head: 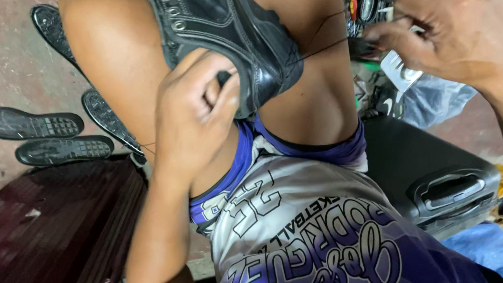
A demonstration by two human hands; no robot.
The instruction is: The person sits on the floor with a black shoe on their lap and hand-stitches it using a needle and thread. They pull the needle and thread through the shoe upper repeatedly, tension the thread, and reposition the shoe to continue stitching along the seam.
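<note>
A black leather shoe (223,22) with metal eyelets rests between my bare knees, heel end toward me. My left hand (197,113) grips the heel edge of the shoe, fingers curled around it. My right hand (454,26) is at the upper right, pinching a small dark tool with a thin dark thread (322,47) stretched taut from the shoe's heel to the fingers. I wear purple and white printed shorts (308,233).
Black rubber shoe soles (28,124) lie on the concrete floor at left. A dark red wooden bench (48,238) is lower left. A black hard case with a handle (443,188) sits at right, with cluttered packets and plastic bags (435,92) behind it.
</note>
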